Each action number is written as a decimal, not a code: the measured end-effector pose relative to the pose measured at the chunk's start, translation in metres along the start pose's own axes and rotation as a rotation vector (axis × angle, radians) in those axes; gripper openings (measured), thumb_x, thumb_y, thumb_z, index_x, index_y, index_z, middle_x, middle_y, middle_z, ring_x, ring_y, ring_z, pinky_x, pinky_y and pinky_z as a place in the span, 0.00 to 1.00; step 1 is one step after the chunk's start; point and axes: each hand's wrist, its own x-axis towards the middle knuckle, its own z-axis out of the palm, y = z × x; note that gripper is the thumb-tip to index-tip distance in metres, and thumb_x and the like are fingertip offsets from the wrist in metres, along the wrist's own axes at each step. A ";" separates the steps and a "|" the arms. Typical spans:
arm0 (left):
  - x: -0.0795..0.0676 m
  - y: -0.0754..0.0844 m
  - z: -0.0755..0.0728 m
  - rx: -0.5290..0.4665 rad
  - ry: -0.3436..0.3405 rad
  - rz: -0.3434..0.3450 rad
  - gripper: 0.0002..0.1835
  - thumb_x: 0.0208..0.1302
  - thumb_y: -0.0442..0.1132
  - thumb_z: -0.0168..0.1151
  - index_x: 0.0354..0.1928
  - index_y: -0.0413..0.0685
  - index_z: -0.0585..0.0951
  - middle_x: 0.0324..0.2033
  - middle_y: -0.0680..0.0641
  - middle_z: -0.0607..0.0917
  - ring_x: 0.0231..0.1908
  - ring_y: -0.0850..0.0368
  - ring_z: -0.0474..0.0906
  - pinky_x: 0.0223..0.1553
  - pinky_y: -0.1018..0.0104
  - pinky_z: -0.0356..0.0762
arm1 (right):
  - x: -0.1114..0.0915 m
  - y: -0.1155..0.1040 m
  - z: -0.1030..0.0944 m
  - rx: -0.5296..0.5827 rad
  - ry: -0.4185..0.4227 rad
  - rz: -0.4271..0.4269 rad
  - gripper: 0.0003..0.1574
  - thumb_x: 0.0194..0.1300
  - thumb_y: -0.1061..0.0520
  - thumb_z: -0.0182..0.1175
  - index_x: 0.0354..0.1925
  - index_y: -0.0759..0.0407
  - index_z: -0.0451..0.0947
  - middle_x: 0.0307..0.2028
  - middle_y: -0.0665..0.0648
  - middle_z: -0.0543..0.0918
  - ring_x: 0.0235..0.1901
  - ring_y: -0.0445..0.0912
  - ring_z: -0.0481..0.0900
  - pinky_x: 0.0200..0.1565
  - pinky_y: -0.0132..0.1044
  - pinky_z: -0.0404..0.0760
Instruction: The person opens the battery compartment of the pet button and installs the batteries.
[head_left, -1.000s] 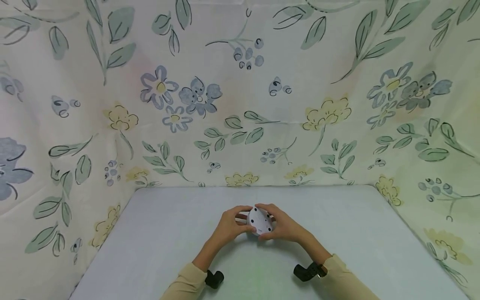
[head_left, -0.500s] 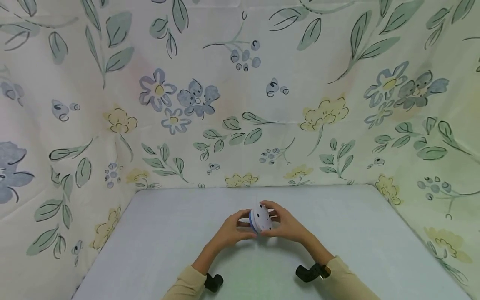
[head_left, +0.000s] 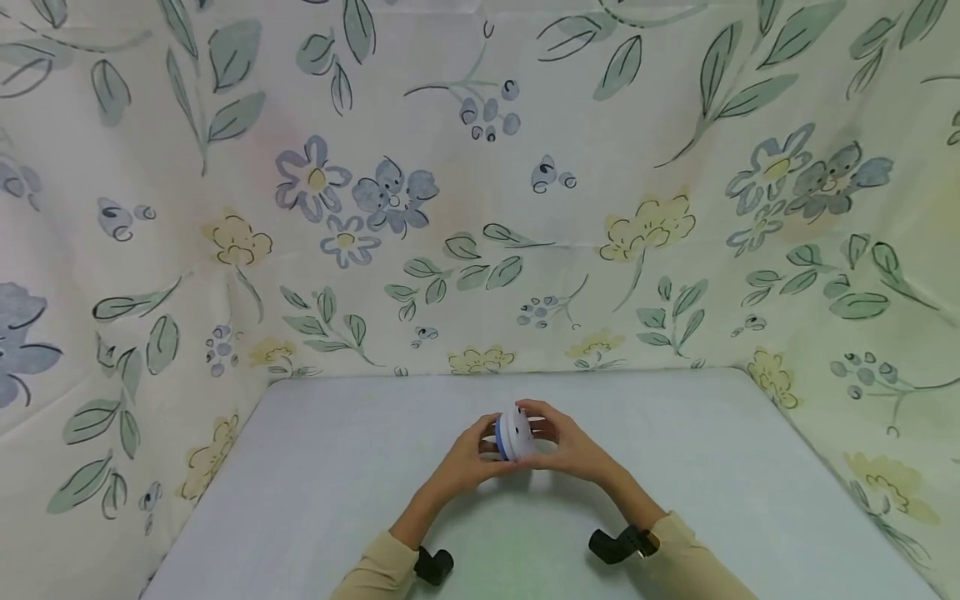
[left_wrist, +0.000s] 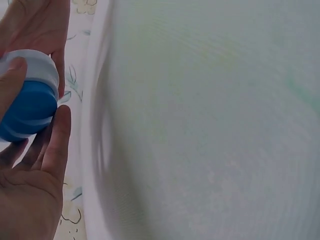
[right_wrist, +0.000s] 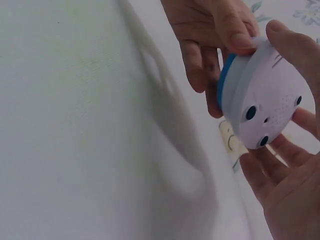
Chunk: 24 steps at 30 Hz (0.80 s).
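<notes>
Both hands hold one small round device (head_left: 514, 435) over the table, between them. In the right wrist view the white face of the device (right_wrist: 267, 97) shows dark oval spots, whisker-like lines and a patch of tiny holes. Its back part is blue, plainest on the device (left_wrist: 30, 107) in the left wrist view. My left hand (head_left: 459, 463) grips the blue side, thumb on one edge and fingers round the other. My right hand (head_left: 572, 450) grips the white side by its rim, thumb and fingers on opposite edges. The face is tilted to the right, seen almost edge-on from the head.
A pale cloth-covered table (head_left: 337, 467) lies under the hands. Behind and beside it hangs a floral curtain (head_left: 480, 183). A dark camera is strapped to each wrist, under beige sleeves (head_left: 697, 558).
The device has turned between the hands: its spotted face, first toward the head camera, now points right, and the blue side shows at the left. Both hands stay close to the same place.
</notes>
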 end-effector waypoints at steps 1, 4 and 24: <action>0.000 0.000 0.000 0.009 0.003 0.001 0.39 0.62 0.36 0.75 0.72 0.42 0.67 0.59 0.42 0.77 0.50 0.50 0.82 0.48 0.62 0.82 | 0.001 -0.001 0.000 -0.008 0.002 0.003 0.50 0.61 0.60 0.75 0.74 0.64 0.60 0.67 0.67 0.69 0.61 0.61 0.73 0.61 0.59 0.72; -0.002 0.001 -0.002 0.033 0.006 -0.003 0.39 0.63 0.36 0.75 0.72 0.41 0.66 0.60 0.40 0.77 0.50 0.49 0.82 0.48 0.61 0.82 | 0.005 -0.007 -0.001 -0.053 0.010 0.031 0.47 0.61 0.57 0.75 0.73 0.59 0.64 0.68 0.66 0.69 0.61 0.60 0.73 0.62 0.61 0.70; -0.001 -0.004 -0.001 -0.023 -0.022 -0.069 0.40 0.59 0.36 0.77 0.71 0.41 0.67 0.58 0.43 0.77 0.51 0.49 0.82 0.50 0.58 0.81 | 0.012 -0.006 -0.004 -0.026 -0.021 0.004 0.40 0.62 0.61 0.74 0.68 0.59 0.70 0.64 0.68 0.73 0.60 0.59 0.76 0.62 0.56 0.72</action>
